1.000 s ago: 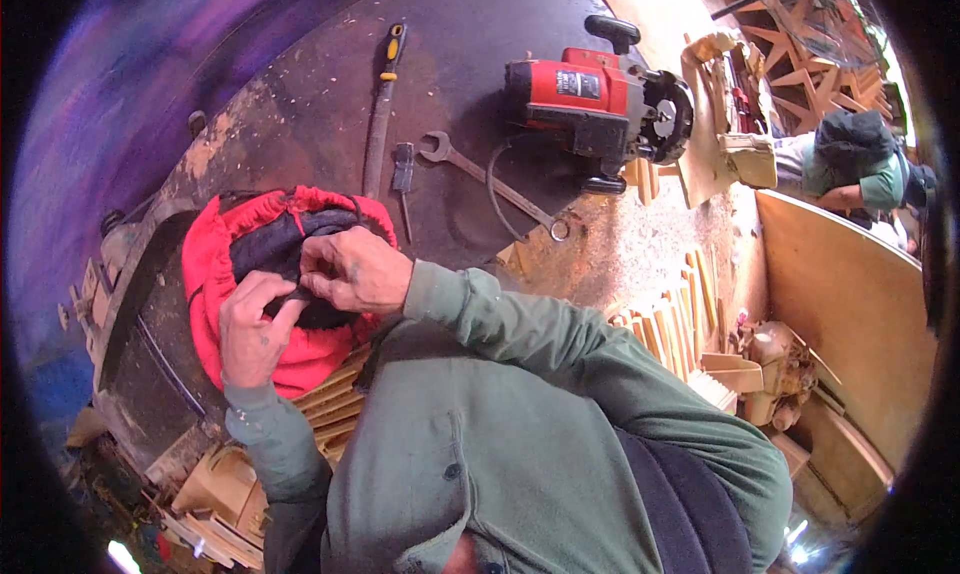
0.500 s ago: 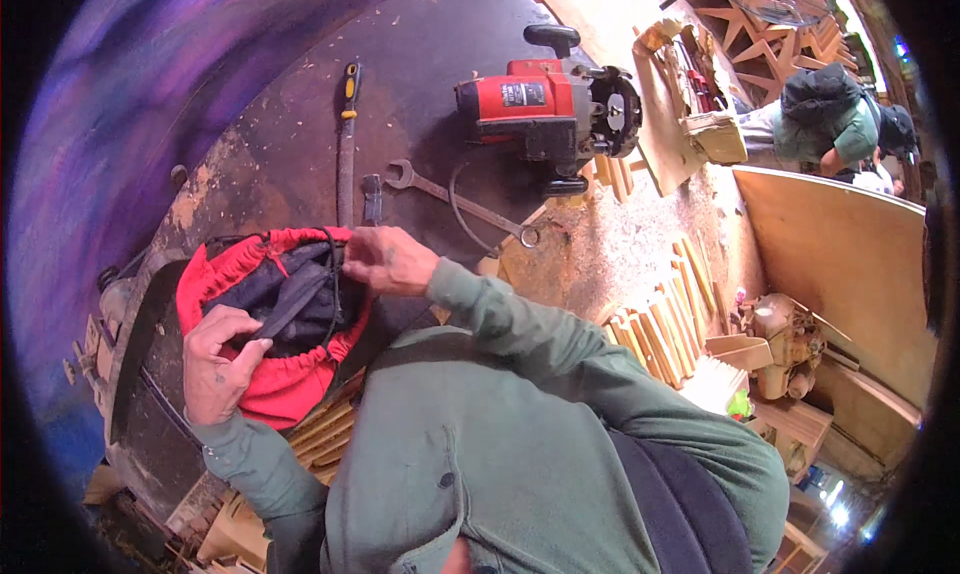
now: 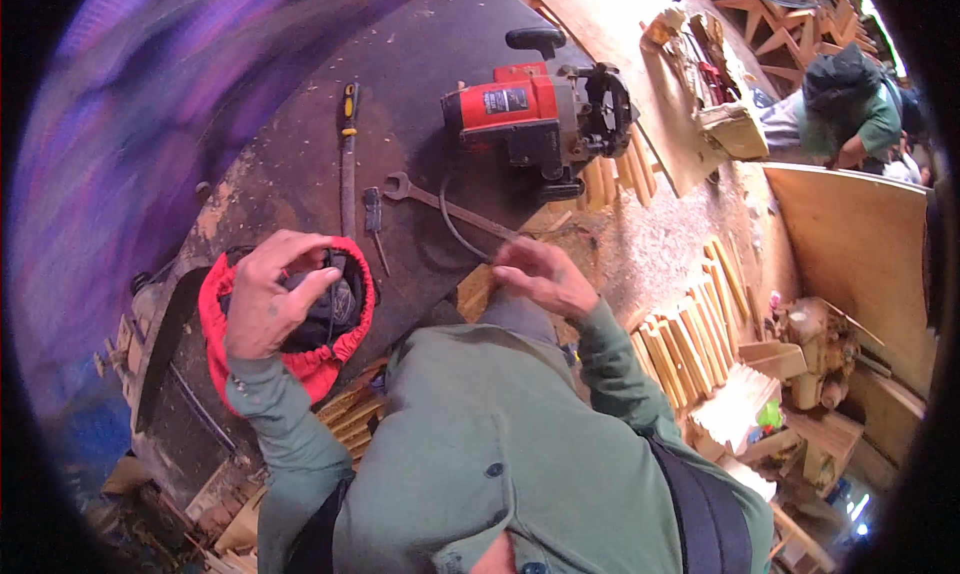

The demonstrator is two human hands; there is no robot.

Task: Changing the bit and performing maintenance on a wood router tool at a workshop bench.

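A red drawstring bag (image 3: 350,349) with a dark inside lies at the near left edge of the dark worktop. My left hand (image 3: 268,299) is over its mouth, thumb and forefinger apart, with nothing visible between them but the bag's dark inside; the other fingers are partly hidden. My right hand (image 3: 548,282) is by the near end of a combination wrench (image 3: 455,211), fingers curved and apart from the thumb. It covers that end, and whether it touches it is unclear. A small screwdriver (image 3: 374,219) and a file with a yellow-and-black handle (image 3: 348,139) lie beyond the bag.
A red and black router (image 3: 520,104) lies on the worktop (image 3: 400,64), its cable (image 3: 448,219) looping beside the wrench. Wooden strips (image 3: 690,339) are stacked at right, near a plywood sheet (image 3: 850,244). Another person (image 3: 850,99) bends over at the far right.
My right hand has left the bag and moved right to the wrench's near end. My left hand has shifted right and no longer pinches the dark strap. The screwdriver now shows whole.
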